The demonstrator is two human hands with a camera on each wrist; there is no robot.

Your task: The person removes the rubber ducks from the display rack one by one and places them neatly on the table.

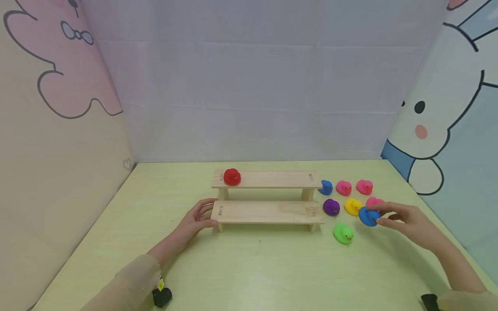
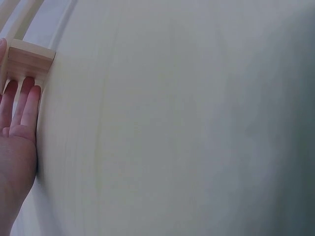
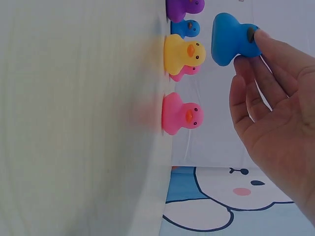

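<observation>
My right hand point(image 1: 414, 224) pinches a blue rubber duck point(image 1: 367, 217) between thumb and fingertips. The right wrist view shows that duck raised off the tabletop. My left hand point(image 1: 196, 218) grips the left end of a two-step wooden stand point(image 1: 268, 211), its thumb at the front and fingers farther back. In the left wrist view the fingers point(image 2: 30, 110) reach the stand's pale end piece point(image 2: 30, 59). A red duck point(image 1: 232, 177) sits on the left part of the upper step. The green duck point(image 1: 343, 233) lies on the table, left of and nearer than the held duck.
Right of the stand are a purple duck point(image 1: 331, 207), a yellow duck point(image 1: 352, 206), another blue duck point(image 1: 326, 187) and several pink ducks point(image 1: 364, 187). Printed panels point(image 1: 420, 108) border the table point(image 1: 249, 268) at left and right; a pale sheet point(image 1: 253, 86) hangs behind.
</observation>
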